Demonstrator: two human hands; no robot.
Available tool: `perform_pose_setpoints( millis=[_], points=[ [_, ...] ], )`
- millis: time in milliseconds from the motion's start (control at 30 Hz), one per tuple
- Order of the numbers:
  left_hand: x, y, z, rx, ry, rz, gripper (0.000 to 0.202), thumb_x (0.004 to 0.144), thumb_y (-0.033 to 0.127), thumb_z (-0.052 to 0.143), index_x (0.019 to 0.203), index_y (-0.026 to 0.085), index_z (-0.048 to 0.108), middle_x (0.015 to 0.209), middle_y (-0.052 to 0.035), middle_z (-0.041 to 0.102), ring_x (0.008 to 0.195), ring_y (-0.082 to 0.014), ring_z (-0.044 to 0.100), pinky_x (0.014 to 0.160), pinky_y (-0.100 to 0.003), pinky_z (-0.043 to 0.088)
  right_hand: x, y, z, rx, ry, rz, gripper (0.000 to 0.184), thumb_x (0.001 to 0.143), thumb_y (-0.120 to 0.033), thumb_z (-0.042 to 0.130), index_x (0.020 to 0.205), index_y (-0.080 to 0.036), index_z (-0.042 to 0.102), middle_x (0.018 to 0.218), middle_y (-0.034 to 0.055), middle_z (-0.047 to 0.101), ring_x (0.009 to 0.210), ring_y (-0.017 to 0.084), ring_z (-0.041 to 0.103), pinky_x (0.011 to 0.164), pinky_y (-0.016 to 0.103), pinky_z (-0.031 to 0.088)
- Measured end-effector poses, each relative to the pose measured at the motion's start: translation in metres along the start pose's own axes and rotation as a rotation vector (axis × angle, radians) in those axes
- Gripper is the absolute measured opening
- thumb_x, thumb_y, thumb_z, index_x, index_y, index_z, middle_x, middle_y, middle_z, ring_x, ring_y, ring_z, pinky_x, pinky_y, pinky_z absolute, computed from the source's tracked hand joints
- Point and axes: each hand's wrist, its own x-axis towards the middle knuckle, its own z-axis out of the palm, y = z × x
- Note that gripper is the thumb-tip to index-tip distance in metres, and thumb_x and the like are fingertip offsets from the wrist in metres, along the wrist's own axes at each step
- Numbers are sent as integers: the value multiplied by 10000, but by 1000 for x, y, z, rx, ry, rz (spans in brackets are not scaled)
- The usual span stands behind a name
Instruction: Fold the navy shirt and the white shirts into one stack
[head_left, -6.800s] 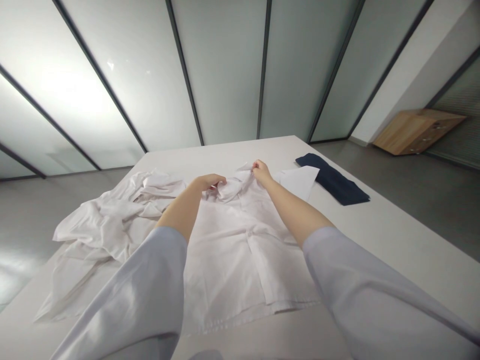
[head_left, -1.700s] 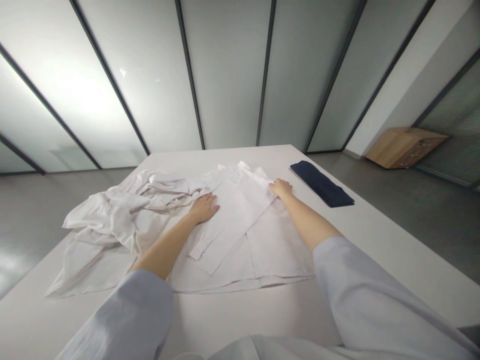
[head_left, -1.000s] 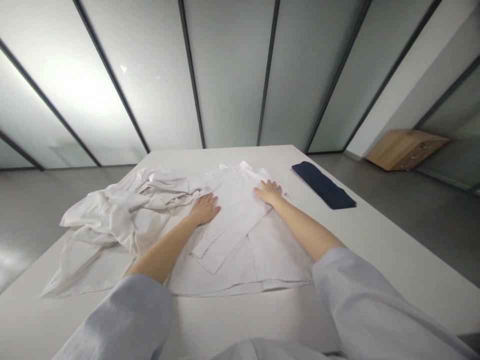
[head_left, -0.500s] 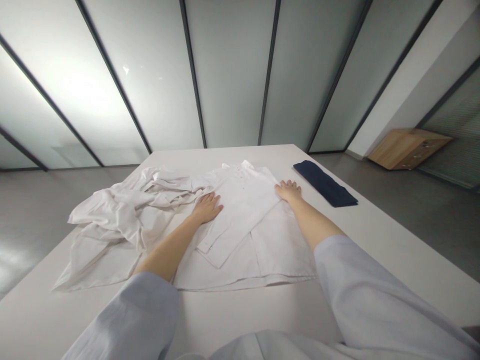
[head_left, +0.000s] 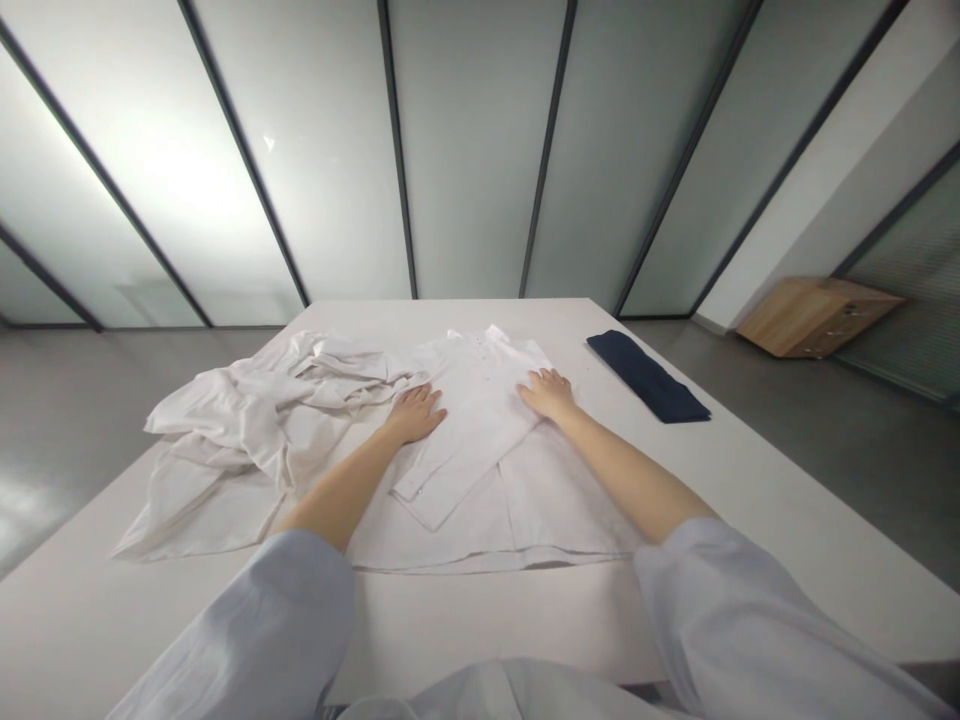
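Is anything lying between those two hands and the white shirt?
Nothing visible. The left hand and right hand both rest flat on the white shirt; the crumpled white cloth and dark folded cloth lie off to its sides.

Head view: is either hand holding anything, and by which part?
Nothing is gripped. Left hand and right hand lie flat and open on the white shirt: the left at its left edge, the right near the top of the folded-over sleeve.
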Motion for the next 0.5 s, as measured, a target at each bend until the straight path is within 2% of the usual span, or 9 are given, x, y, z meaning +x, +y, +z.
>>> perform_pose_setpoints(
  millis=[100,200,367,500],
  points=[
    [0,1,-2,8,-22,-8,596,973,502,286,1466,183,389,1572,-126,307,1450,-247,273,1174,-409,211,-8,-9,11,37,-103,51,656,938,-623,271,1446,-238,424,1551,138,321,1404,387,267,1100,603,183],
    [1,2,-4,24,-43,-22,618,973,516,271,1486,184,359,1581,-132,285,1458,-252,252,1172,-421,203,-8,-6,16,53,-106,115,707,933,-644,241,1497,-231,350,1598,137,216,1434,414,183,1107,640,118],
    [9,4,-5,61,-58,-90,655,958,566,265,1511,219,324,1591,-142,253,1465,-313,209,1155,-507,192,-1,1,12,57,-117,147,709,935,-624,247,1508,-215,331,1603,150,196,1444,412,160,1111,648,104],
    [9,4,-4,56,-83,-109,665,958,578,248,1525,234,292,1604,-144,211,1472,-328,181,1152,-549,167,-2,0,10,62,-116,147,705,937,-610,252,1513,-209,322,1605,149,193,1446,410,155,1112,647,107]
  ],
)
